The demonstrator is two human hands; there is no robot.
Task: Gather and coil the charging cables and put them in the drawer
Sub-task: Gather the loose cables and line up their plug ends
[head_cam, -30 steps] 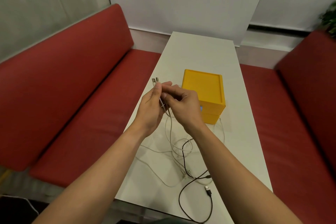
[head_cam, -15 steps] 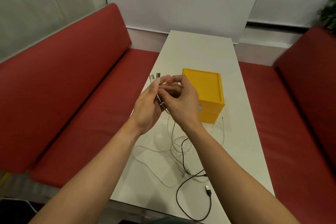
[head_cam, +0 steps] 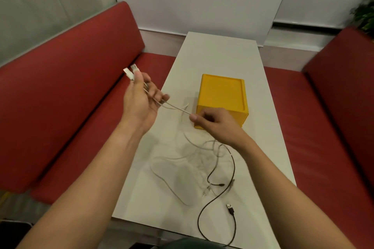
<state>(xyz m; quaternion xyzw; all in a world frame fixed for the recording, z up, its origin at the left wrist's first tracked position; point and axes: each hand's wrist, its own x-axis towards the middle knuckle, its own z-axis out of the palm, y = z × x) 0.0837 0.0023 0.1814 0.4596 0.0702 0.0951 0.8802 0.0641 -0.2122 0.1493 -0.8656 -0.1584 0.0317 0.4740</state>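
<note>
Fingers [head_cam: 154, 94] of the left hand [head_cam: 139, 105] grip two white cables [head_cam: 176, 107] just under their plugs [head_cam: 129, 70], the right hand [head_cam: 217, 124] pinching them further along, so I'd feed even loops back to the left fingers, lifting slack off the bench [head_cam: 218, 54] below, clear of the black cable [head_cam: 232, 166].

1 wide-angle head camera looks forward and down, close over left hand [head_cam: 141, 99], right hand [head_cam: 217, 125], table [head_cam: 218, 56].
</note>
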